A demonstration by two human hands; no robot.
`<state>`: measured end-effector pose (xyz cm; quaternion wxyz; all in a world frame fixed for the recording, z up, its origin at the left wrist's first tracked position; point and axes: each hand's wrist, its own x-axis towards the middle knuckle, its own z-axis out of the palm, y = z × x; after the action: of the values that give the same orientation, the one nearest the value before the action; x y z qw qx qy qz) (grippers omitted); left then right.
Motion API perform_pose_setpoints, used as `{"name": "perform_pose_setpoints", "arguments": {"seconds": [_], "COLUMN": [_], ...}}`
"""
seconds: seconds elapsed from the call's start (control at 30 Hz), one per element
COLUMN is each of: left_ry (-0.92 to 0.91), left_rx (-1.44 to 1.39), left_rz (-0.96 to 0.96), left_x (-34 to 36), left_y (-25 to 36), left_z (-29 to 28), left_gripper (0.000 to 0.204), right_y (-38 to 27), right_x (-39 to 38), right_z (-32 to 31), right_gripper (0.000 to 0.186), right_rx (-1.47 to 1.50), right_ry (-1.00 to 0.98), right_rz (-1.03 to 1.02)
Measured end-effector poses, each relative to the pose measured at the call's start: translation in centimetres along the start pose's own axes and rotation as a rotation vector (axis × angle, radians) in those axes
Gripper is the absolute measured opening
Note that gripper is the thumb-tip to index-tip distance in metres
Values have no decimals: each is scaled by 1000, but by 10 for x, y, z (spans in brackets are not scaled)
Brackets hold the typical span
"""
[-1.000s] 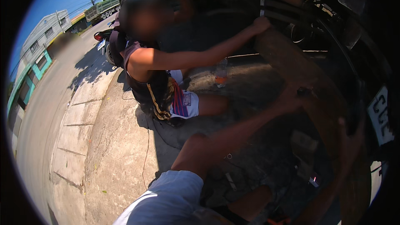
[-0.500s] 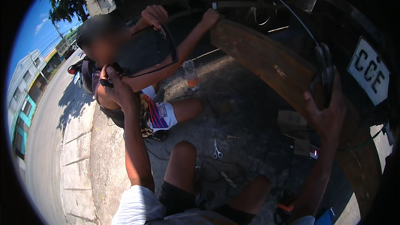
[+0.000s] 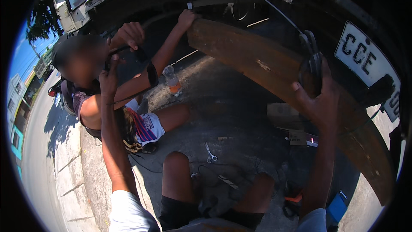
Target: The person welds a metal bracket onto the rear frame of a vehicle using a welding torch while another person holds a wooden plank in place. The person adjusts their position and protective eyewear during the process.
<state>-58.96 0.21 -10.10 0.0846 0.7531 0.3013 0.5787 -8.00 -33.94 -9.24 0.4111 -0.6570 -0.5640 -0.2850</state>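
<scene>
My right hand (image 3: 319, 101) is closed around a dark plier-like welding electrode holder (image 3: 312, 62). A long thin welding rod (image 3: 272, 5) runs from its jaws to the upper left. The holder is in front of a rusty curved metal beam (image 3: 257, 62). My left hand (image 3: 108, 76) is raised at the left, pinching what look like dark glasses (image 3: 152, 75), partly blurred against the person behind. That person's one hand (image 3: 186, 18) rests on the beam's left end. Their other hand (image 3: 128, 34) is lifted near their head.
A white number plate (image 3: 365, 62) hangs beyond the beam at the right. On the shaded ground are scissors (image 3: 210, 154), a plastic bottle (image 3: 172, 81), cardboard (image 3: 282, 116), cables and a blue box (image 3: 337, 207). A road (image 3: 40, 154) runs along the left.
The whole view has shifted, with most things now further left and higher. My left hand has drawn the glasses nearer the other person's head in the picture. My right hand keeps the holder.
</scene>
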Motion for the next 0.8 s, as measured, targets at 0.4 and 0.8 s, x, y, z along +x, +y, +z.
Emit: {"name": "perform_pose_setpoints", "arguments": {"seconds": [0.4, 0.8], "left_ry": [-33, -471], "left_rx": [332, 238], "left_rz": [650, 348], "left_x": [35, -72], "left_y": [104, 165], "left_z": [41, 94], "left_gripper": [23, 28], "right_y": [-13, -62], "right_x": [3, -160], "right_z": [-10, 28], "right_gripper": [99, 97], "right_rx": [118, 309], "right_ry": [-102, -646], "right_rz": [138, 397]}}
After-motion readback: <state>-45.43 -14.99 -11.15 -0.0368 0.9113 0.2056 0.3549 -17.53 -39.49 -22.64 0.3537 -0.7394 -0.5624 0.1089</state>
